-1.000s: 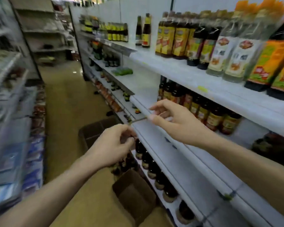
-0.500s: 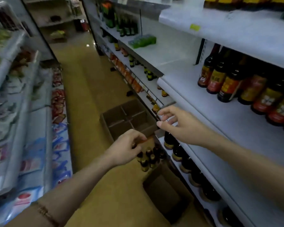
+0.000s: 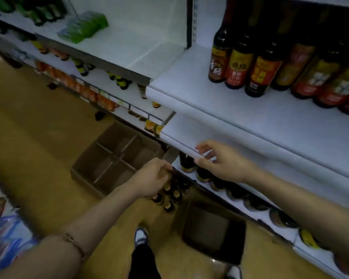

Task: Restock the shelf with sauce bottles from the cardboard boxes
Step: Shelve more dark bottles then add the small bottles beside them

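Left hand (image 3: pixel 152 179) curled above boxed bottles (image 3: pixel 170 195), grip unclear. Right hand (image 3: pixel 223 163) spread, fingertips at shelf (image 3: pixel 189 150) front edge. Risk: a blind reach toppling neighbouring bottles.

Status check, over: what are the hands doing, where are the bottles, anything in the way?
Left hand curled above boxed bottles. Right hand open at shelf edge. Empty divided box beside them; nothing blocking.

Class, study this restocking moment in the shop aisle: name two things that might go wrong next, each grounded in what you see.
1. The left hand is down over the crowded bottles in the box; lifting one may well knock its neighbours.
2. An empty divided box and an open box flap lie beside the shoe, so a step could trip.
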{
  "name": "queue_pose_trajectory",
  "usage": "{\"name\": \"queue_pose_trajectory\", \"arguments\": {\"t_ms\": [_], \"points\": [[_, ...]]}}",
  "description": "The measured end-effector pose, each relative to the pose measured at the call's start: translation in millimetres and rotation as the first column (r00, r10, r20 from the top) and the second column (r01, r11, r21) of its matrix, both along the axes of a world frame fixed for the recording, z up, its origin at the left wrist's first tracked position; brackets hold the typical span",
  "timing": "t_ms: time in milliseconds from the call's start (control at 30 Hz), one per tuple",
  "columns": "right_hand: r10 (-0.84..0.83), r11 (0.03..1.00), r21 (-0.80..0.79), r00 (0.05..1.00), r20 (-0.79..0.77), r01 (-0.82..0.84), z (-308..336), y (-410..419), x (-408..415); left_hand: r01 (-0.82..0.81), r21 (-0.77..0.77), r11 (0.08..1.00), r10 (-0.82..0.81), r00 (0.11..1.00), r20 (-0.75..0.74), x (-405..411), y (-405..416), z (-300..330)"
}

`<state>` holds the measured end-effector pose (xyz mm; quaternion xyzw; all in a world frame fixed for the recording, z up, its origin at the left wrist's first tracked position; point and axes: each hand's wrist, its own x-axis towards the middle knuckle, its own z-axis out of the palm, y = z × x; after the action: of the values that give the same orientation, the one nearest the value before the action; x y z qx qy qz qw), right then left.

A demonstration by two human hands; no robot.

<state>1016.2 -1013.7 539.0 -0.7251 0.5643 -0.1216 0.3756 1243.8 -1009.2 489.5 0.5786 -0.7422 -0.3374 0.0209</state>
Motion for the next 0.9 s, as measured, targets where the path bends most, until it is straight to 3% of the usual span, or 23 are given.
{"name": "queue_pose_trajectory", "arguments": {"t_ms": [267,700,900], "points": [[-0.358,0.927,0.136,0.933,0.031,0.351,-100.9,-44.6,63.5,0.16,0.041,0.986,-0.159,0.987,-0.039,40.9,-88.7,-107.6],[-0.394,0.89,0.215,0.916,-0.077,0.401,-358.9,-70.8,78.0,0.309,0.048,0.95,-0.308,0.951,-0.031,49.3,-134.2,-364.2],[-0.324,0.909,0.225,0.935,-0.146,0.35,-475.1,-88.7,79.9,0.299,0.019,0.954,-0.299,0.95,0.092,39.8,-151.2,-465.6]]}}
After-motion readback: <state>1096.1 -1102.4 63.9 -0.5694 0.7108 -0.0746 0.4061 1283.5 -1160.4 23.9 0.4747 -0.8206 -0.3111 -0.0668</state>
